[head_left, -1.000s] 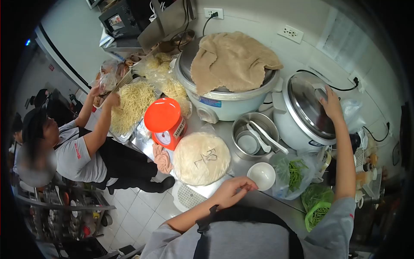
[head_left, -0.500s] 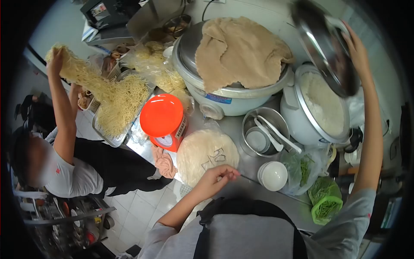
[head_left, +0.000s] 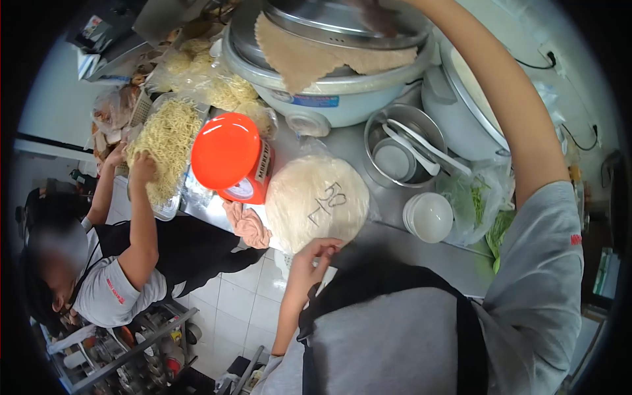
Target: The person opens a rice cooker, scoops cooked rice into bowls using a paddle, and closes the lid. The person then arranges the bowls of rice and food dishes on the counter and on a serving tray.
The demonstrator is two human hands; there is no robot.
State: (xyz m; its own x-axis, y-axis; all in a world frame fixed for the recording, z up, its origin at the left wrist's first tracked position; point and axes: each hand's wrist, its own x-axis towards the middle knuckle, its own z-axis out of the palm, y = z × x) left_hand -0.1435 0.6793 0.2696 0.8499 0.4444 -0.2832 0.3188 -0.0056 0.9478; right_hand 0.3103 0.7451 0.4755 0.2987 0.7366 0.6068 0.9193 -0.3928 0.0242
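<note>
Head view showed my right hand (head_left: 378, 18) blurred at the top of a metal lid (head_left: 313, 25), which lay over the tan cloth (head_left: 289, 59) on the large cooker (head_left: 368, 105); I couldn't tell whether my fingers were gripping its handle or only touching it. My left hand (head_left: 315, 260) was half curled, fingertips drawn together beside the round bag (head_left: 316, 197) marked 50, and whether I pinched anything was unclear. The lid worried me most: loose folds under it could have let it slide off. My raised right arm (head_left: 510, 85) crossed the uncovered cooker (head_left: 438, 99), so a low sweep might have bumped its rim. The white utensils (head_left: 421, 141) jutted past their pot (head_left: 377, 161), easily snagged, and my body could have nudged the bowls (head_left: 431, 217).
</note>
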